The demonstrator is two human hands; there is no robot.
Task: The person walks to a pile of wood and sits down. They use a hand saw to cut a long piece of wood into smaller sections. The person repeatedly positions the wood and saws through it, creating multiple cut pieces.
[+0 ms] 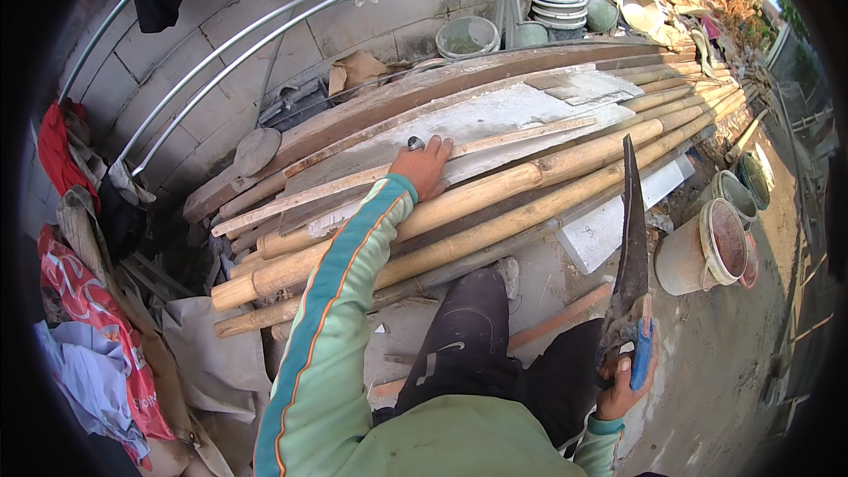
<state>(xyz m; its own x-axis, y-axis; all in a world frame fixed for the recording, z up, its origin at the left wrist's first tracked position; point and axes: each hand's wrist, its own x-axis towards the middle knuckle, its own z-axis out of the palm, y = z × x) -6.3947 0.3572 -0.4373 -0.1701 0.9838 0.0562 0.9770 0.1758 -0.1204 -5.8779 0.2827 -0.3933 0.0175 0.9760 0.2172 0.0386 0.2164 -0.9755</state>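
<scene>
right hand (623, 393) grips saw (632, 243), blade raised. left hand (424, 170) lies on wooden strip (521, 135), grip unclear; no cut visible.

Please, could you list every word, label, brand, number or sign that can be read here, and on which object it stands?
Crumpled red sheet: white letters, partly lost in folds; I do not copy the wording.
Dark cloth trousers: one small white mark, also not copied.
Long dark metal saw with blue handle: no text I can make out.
</scene>
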